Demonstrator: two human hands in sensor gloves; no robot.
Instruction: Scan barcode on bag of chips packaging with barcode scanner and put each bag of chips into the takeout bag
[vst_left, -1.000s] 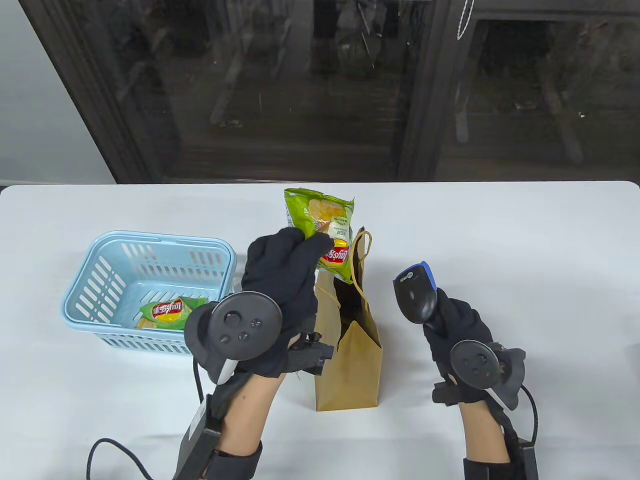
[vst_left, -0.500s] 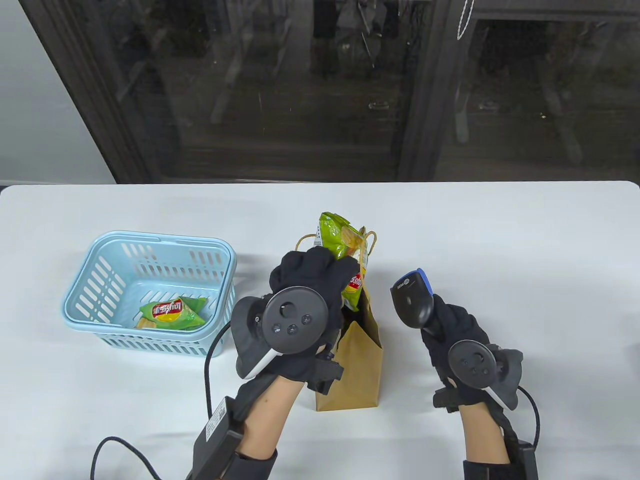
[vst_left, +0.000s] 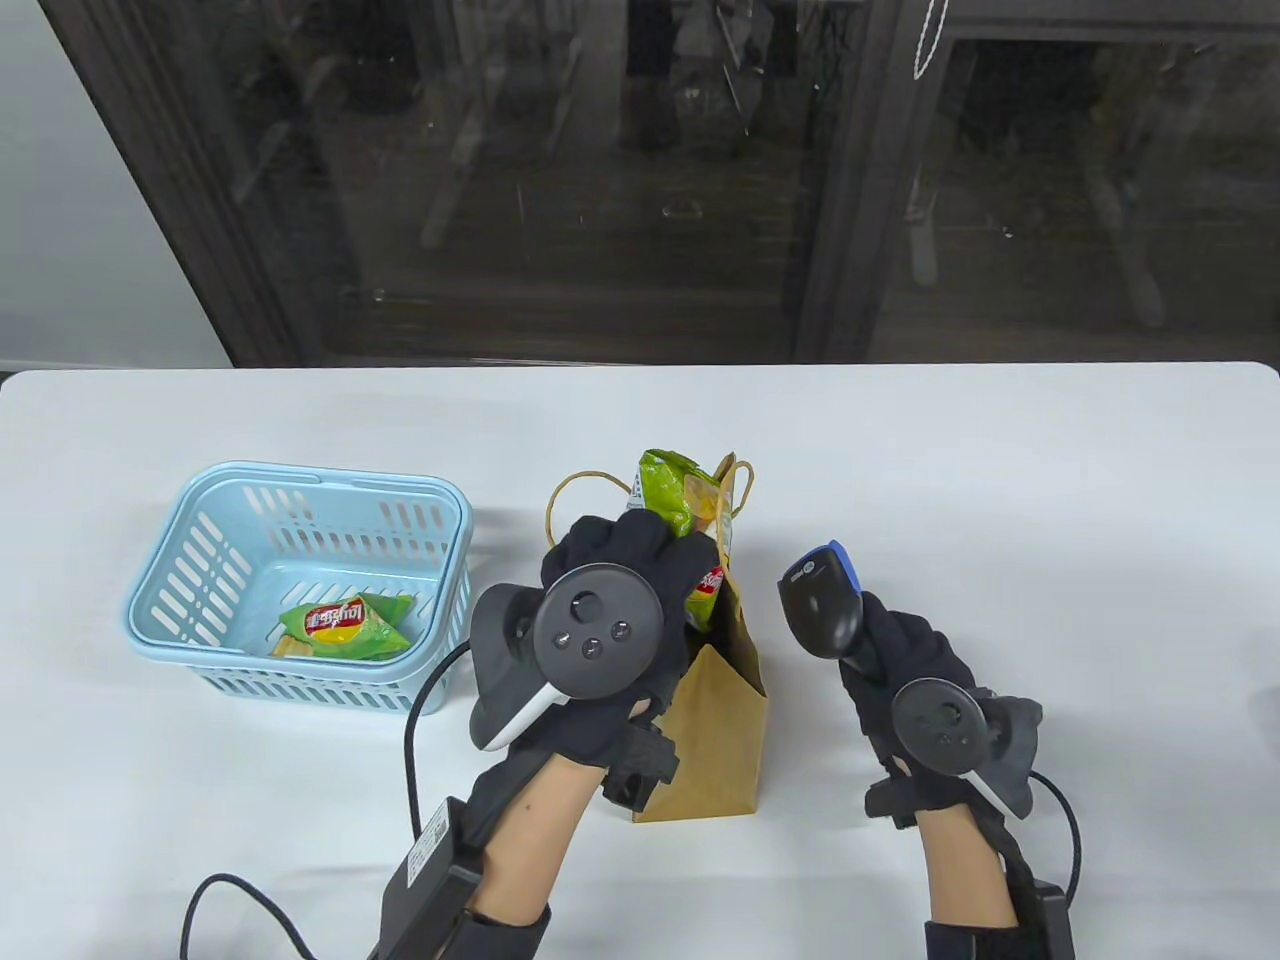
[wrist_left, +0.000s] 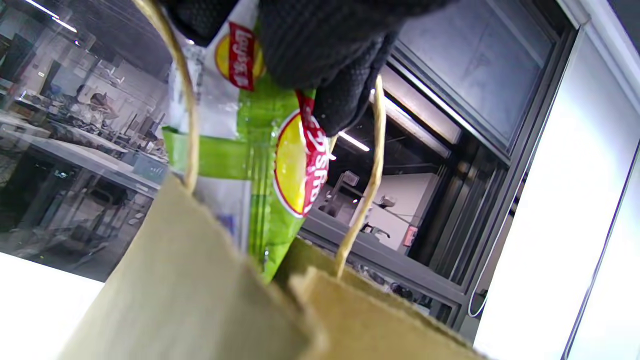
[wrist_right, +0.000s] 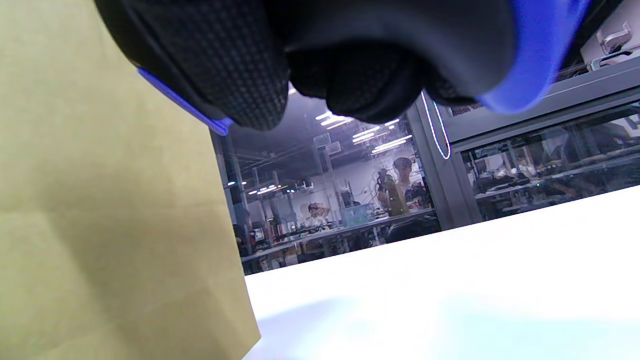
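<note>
A brown paper takeout bag (vst_left: 715, 740) stands upright at the table's middle, its mouth open. My left hand (vst_left: 625, 560) grips a green bag of chips (vst_left: 680, 500) that hangs partly inside the mouth, between the twine handles (wrist_left: 367, 185). The left wrist view shows the chip bag (wrist_left: 280, 165) dipping below the paper bag's rim (wrist_left: 210, 280). My right hand (vst_left: 900, 650) holds a black and blue barcode scanner (vst_left: 822, 595) upright, to the right of the paper bag (wrist_right: 110, 210). A second green chip bag (vst_left: 345, 625) lies in the blue basket (vst_left: 180, 570).
The light blue plastic basket sits on the white table (vst_left: 1050, 500) left of the paper bag. A dark glass window wall runs behind the table's far edge. Cables trail from both wrists toward the near edge.
My left hand has moved right and down, carrying the green chip bag from above the paper bag into its mouth. The right hand with the scanner has barely shifted.
</note>
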